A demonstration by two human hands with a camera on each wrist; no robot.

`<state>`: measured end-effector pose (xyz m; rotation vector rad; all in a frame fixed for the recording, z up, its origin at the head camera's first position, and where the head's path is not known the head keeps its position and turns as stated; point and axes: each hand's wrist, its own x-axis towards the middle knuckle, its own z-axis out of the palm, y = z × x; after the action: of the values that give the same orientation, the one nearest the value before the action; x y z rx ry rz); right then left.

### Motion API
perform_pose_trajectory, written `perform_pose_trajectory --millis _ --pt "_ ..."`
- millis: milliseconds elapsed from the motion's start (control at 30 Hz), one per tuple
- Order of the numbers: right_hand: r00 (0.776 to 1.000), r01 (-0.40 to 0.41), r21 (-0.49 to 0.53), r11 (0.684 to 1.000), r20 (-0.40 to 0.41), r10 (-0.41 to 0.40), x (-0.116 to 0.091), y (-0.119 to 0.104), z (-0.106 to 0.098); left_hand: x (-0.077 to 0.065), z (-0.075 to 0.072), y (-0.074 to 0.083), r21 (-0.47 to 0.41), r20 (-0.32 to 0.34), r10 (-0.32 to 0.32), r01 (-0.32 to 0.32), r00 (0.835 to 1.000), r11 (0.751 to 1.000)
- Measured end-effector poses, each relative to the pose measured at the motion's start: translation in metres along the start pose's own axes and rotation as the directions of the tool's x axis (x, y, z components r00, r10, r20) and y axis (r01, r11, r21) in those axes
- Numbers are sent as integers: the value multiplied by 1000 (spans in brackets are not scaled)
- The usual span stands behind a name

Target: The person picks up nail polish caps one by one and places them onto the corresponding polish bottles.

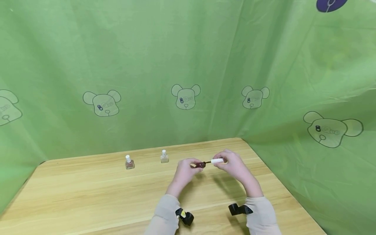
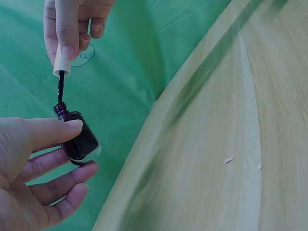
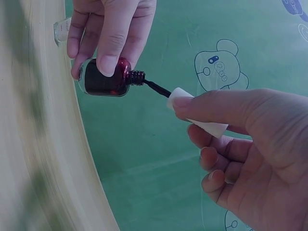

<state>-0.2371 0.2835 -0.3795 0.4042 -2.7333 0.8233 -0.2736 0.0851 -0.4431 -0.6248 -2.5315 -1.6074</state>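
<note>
Between thumb and fingers my left hand [image 1: 185,169] pinches a dark red nail polish bottle [image 2: 81,139], tilted with its threaded neck toward the other hand. My right hand [image 1: 233,164] grips the white cap [image 3: 202,118] of that bottle. From the cap a dark brush stem [image 3: 158,88] reaches to the bottle's mouth; its tip is at or just inside the neck, and I cannot tell which. Both hands are raised above the wooden table [image 1: 88,192].
A mauve nail polish bottle [image 1: 130,164] and a clear nail polish bottle [image 1: 164,158], both white-capped, stand upright toward the table's back, left of the hands. Green curtains [image 1: 147,65] with bear-head prints hang behind and at the sides.
</note>
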Motion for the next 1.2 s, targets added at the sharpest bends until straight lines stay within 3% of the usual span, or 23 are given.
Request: perform_pose_trajectory --millis 833,1200 --pt "997 57 -34 998 45 -56 4 -3 13 -2 5 10 26 38 22 -23 999 999" --pt "995 71 -96 993 73 -64 2 -9 13 -4 10 11 74 62 88 -92 994 993"
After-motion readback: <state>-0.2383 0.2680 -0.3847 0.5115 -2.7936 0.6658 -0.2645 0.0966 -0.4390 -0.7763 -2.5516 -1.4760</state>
